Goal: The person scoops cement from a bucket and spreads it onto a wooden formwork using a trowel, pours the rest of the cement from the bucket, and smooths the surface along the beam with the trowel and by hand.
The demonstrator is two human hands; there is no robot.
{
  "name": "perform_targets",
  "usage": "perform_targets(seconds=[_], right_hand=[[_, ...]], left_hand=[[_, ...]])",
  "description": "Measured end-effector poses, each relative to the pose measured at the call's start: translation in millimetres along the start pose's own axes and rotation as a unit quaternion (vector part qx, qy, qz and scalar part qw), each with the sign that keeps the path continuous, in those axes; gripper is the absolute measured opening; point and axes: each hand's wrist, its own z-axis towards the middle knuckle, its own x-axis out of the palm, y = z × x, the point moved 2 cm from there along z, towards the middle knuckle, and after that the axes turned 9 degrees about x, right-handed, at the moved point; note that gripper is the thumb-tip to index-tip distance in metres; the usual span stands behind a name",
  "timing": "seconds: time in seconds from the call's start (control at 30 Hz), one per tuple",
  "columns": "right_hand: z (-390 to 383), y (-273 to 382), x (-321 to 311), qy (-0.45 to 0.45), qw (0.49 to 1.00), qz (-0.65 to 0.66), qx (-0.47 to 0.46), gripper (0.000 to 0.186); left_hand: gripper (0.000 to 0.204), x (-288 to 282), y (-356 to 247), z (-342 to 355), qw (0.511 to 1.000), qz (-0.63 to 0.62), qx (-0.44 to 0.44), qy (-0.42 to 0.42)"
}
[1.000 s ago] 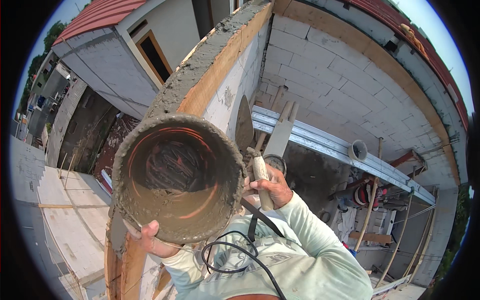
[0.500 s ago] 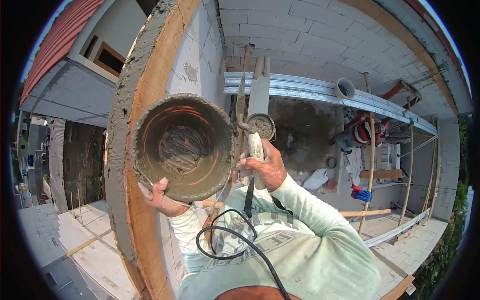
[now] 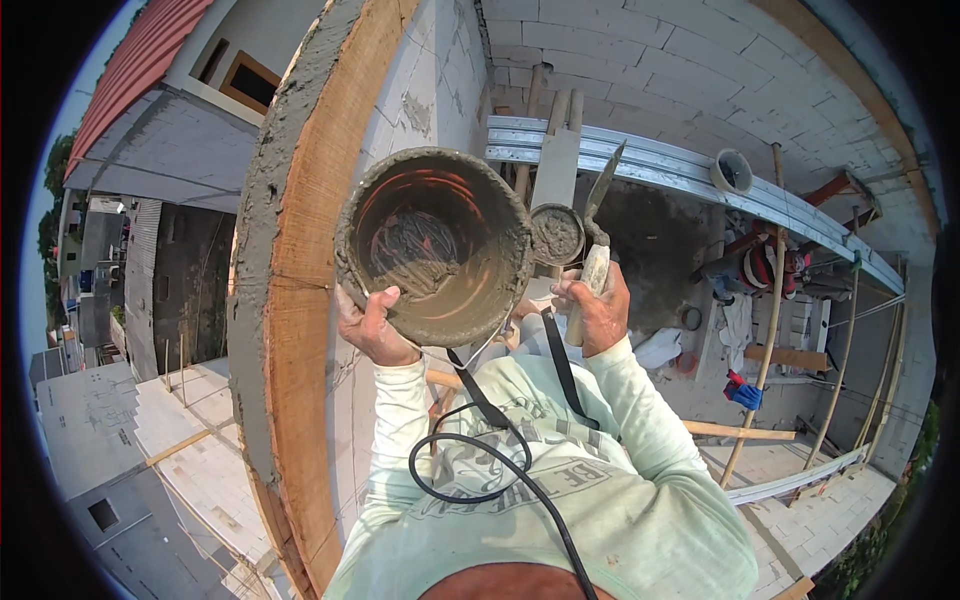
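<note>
My left hand [image 3: 375,327] grips a mortar-coated bucket [image 3: 497,235] at its lower left rim, thumb over the edge. The bucket is tilted so its inside shows, with a little wet grey mortar [image 3: 408,250] at the bottom. In my right hand [image 3: 604,305] is a pointed trowel [image 3: 597,245], closed around its pale handle, blade upward and away from the bucket. Just left of the trowel, farther down, a smaller-looking container [image 3: 536,240] holds grey mortar.
At left runs a wall top coated in mortar [image 3: 262,200], edged by a wooden board [image 3: 310,210]. Metal beams [image 3: 650,160] cross ahead, with a white bucket [image 3: 733,172] on them. Bamboo poles [image 3: 768,330] stand at right. A person in a striped top [image 3: 762,268] is below.
The bucket and my left hand have shifted right and slightly up in view. My right hand has moved the trowel right, away from the bucket's rim. The background has shifted too.
</note>
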Motion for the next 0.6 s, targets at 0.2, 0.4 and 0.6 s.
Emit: perform_targets(seconds=[0.2, 0.4, 0.6], right_hand=[[-19, -19, 9, 0.045, 0.986, -0.125, -0.097, 0.04], [-27, -20, 52, 0.13, 0.93, -0.265, -0.22, 0.047], [-15, -32, 62, 0.156, 0.872, -0.316, -0.339, 0.056]], left_hand=[[0.054, 7, 19, 1, 0.998, 0.064, 0.0, 0.023], [0.024, 26, 40, 3, 0.999, -0.029, -0.041, -0.017], [0.022, 23, 84, 3, 0.992, -0.105, -0.064, 0.002]])
